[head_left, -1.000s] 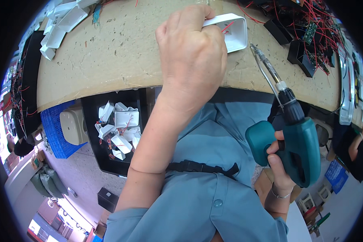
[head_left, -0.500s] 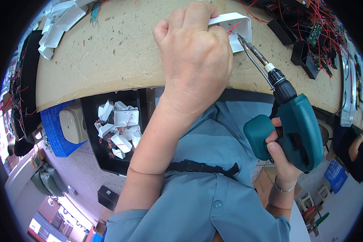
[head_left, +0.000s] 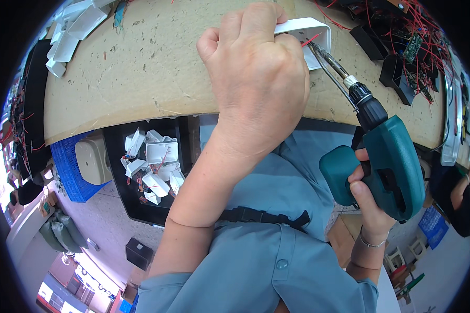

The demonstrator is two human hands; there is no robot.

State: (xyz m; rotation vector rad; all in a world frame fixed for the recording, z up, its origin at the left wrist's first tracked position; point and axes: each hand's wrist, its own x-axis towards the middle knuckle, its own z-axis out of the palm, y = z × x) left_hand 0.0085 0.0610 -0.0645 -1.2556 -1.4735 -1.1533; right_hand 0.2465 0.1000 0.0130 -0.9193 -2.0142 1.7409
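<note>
My left hand (head_left: 258, 73) is closed at the far edge of the workbench, gripping a white plastic case (head_left: 324, 37). Its fingertips are hidden behind the knuckles. A short red wire (head_left: 312, 39) sticks up inside the case. In my right hand (head_left: 369, 201) is a green soldering gun (head_left: 394, 161), with fingers wrapped round its handle near the trigger. The gun's metal tip (head_left: 318, 49) and the thin feed tube beside it reach into the case, close to the red wire. Whether the tip touches the wire or the case floor I cannot tell.
Black boxes (head_left: 397, 78), small green circuit boards (head_left: 413, 48) and tangled red wires crowd the bench's right side. White cases (head_left: 81, 26) pile up at far left. Below the bench edge, a black bin (head_left: 136, 208) holds white cases with wires. A blue crate (head_left: 70, 172) stands beside it.
The left hand and white case have shifted slightly right. The soldering gun has moved a little right with them, its tip still inside the case.
</note>
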